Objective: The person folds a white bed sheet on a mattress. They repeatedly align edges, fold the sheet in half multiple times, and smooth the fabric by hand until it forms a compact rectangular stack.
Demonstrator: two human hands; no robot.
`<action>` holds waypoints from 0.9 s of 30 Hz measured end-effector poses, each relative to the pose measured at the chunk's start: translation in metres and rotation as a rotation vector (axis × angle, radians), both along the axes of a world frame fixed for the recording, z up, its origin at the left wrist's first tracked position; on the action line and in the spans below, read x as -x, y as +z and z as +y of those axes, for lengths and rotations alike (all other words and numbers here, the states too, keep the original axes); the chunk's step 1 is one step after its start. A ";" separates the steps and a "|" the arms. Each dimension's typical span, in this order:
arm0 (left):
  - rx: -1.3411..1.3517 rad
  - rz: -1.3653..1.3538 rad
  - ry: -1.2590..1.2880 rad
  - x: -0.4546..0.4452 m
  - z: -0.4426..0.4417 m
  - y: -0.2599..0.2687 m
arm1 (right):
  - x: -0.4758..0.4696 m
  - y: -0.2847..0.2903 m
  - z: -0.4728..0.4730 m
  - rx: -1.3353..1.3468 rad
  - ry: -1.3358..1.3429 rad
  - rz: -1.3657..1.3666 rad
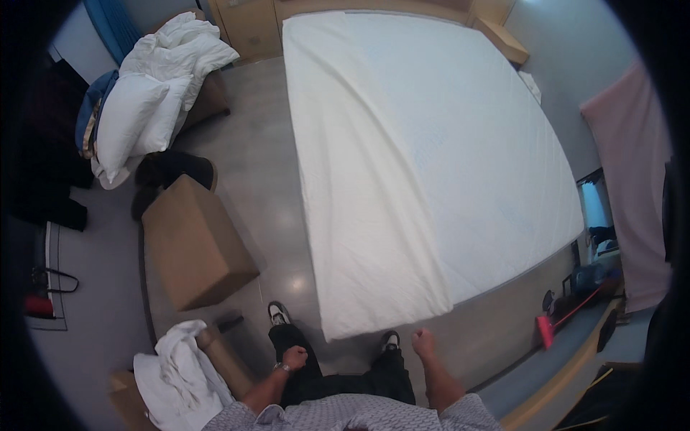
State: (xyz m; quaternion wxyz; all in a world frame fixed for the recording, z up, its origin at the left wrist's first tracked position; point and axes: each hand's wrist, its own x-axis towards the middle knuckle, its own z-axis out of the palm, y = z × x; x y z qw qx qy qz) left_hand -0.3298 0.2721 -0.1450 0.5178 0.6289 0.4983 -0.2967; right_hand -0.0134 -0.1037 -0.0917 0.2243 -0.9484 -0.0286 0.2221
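Note:
A large mattress (485, 161) with a pale quilted top lies before me. Along its left side a cream-white fabric cover (372, 215) is spread over it, with a long diagonal crease and its near corner hanging at the foot. My right hand (423, 342) is curled into a fist just short of the cover's near edge, apparently not touching it. Over my left thigh, my left hand (295, 358) is also curled, with a watch on its wrist. Nothing shows in either hand.
At the far left, white pillows (132, 121) and a rumpled white duvet (178, 54) are heaped on furniture. A brown box-shaped stool (194, 242) stands left of the bed. White linen (180, 372) lies at lower left. A red dustpan-like object (544, 331) is at right, below a pink cloth (625, 178).

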 end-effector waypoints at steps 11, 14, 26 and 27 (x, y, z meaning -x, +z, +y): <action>0.017 -0.190 0.536 0.100 0.273 0.039 | 0.037 0.054 0.361 -0.210 0.185 0.090; 0.030 -0.091 0.491 0.111 0.316 0.045 | 0.014 0.054 0.386 -0.139 0.188 0.125; 0.415 -0.080 0.805 -0.004 0.427 0.133 | -0.086 0.018 0.357 0.055 -0.189 0.543; 0.312 -0.135 0.673 -0.020 0.436 0.141 | -0.105 0.019 0.370 -0.041 -0.154 0.490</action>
